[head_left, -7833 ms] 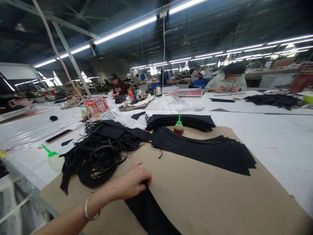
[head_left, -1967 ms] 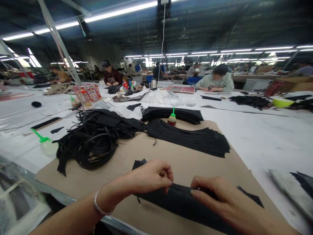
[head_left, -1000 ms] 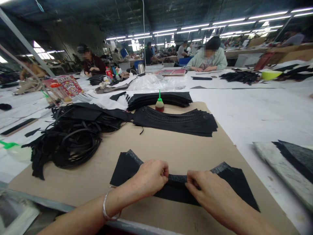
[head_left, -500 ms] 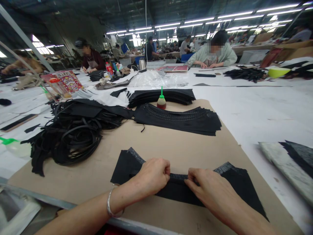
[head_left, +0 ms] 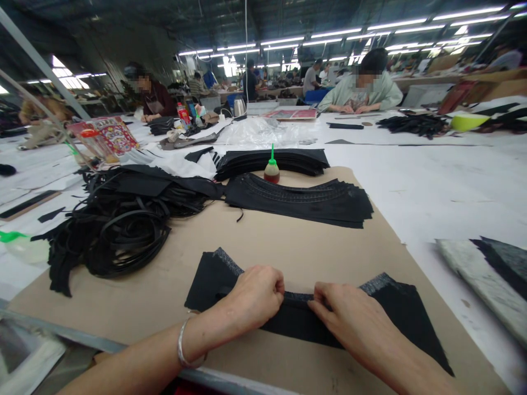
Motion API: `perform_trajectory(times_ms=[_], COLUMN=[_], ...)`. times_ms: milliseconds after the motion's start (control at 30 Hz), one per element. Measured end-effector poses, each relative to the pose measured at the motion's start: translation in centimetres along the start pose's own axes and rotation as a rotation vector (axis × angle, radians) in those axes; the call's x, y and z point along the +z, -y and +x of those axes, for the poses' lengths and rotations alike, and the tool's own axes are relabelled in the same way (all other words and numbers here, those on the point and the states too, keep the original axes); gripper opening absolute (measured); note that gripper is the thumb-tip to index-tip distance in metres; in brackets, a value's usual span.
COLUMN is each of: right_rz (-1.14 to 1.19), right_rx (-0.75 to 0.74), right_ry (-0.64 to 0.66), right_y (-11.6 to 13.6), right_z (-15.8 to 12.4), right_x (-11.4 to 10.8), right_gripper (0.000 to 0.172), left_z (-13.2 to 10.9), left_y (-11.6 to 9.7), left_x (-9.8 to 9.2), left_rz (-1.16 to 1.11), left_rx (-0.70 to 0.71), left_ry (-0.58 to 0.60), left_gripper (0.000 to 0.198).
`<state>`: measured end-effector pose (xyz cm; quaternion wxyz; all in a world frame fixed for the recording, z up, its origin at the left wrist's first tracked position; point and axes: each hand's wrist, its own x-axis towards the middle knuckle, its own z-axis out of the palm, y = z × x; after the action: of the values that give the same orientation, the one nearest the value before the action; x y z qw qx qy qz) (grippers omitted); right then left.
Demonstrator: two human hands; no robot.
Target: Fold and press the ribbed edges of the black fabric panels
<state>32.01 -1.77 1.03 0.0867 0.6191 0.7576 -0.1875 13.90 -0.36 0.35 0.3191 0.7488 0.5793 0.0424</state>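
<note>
Pinched nearly closed, the left hand [head_left: 260,292] and right hand [head_left: 349,311] grip the far edge of one curved black piece [head_left: 305,326] on the bench [head_left: 436,186]'s brown sheet [head_left: 255,238]; one green-tipped bottle [head_left: 272,173] stands between two black stacks [head_left: 304,207].

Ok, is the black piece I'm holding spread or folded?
Spread: the black piece lies open, both ends showing; can't tell about edge folds.

Just past the curved black fabric piece [head_left: 302,325], a hand has room to slide over the brown sheet [head_left: 263,241]; farther past it, a fanned stack of black pieces [head_left: 296,206] and a green-tipped squeeze bottle [head_left: 272,173] block the way; past its left end, a heap of black strips [head_left: 123,219] does; past its right end, a marbled slab [head_left: 481,282] does.
</note>
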Motion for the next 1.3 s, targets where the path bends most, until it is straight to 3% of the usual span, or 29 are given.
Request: perform_trajectory(times_ms=[600, 933, 1033, 1200, 1300], right_rz=[-0.035, -0.126, -0.149, -0.110, -0.079], right_rx=[-0.027, -0.036, -0.056, -0.059, -0.065], right_ry=[-0.023, -0.056, -0.083, -0.098, -0.082], right_y=[-0.2, 0.2, 0.2, 0.2, -0.5], right_z=[0.3, -0.2, -0.3, -0.7, -0.7], right_x=[0.6, 0.4, 0.6, 0.3, -0.5], right_gripper=[0.022, 0.018, 0.019, 0.019, 0.020], left_z=[0.4, -0.9, -1.4, -1.7, -1.8], left_y=[0.2, -0.5, -0.5, 1.0, 2.1], left_x=[0.8, 1.4, 2.0, 4.7, 5.8], left_rz=[0.047, 0.199, 0.275, 0.322, 0.394], left_rx=[0.018, -0.012, 0.130, 0.583, 0.743], left_ry=[-0.026, -0.086, -0.184, -0.179, -0.271], left_gripper=[0.019, 0.020, 0.018, 0.023, 0.029])
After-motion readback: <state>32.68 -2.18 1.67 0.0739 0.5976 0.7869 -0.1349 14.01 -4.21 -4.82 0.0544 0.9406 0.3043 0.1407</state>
